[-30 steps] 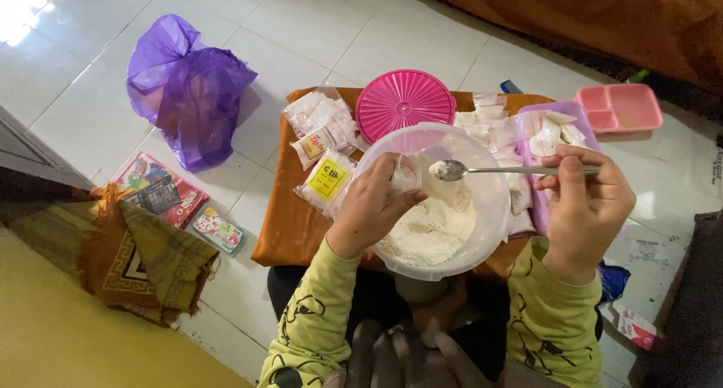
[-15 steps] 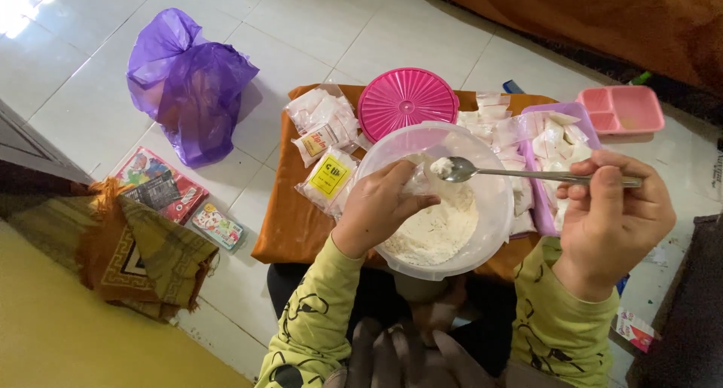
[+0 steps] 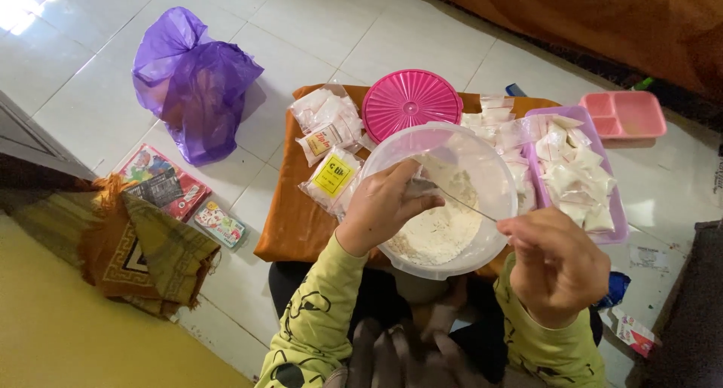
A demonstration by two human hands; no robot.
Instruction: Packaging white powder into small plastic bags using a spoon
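Observation:
A clear plastic bowl (image 3: 497,169) with white flour (image 3: 440,230) stands on a small table under an orange cloth (image 3: 297,215). My left hand (image 3: 384,203) reaches into the bowl, fingers pinched around something small that I cannot make out. My right hand (image 3: 557,264) is at the bowl's near right rim and grips the handle of a metal spoon (image 3: 459,200), whose bowl end points left toward my left fingers. A pink ribbed lid (image 3: 410,102) lies behind the bowl.
Small filled white packets lie on the cloth (image 3: 327,117) and in a purple tray (image 3: 580,169) to the right. A pink divided tray (image 3: 625,115) sits on the floor beyond. A purple plastic bag (image 3: 188,79), colourful packets (image 3: 162,181) and a patterned cloth (image 3: 143,252) lie left.
My right hand has drawn back toward me and lowered. The spoon, earlier held level above the bowl with flour on it, now dips into the bowl by my left fingers.

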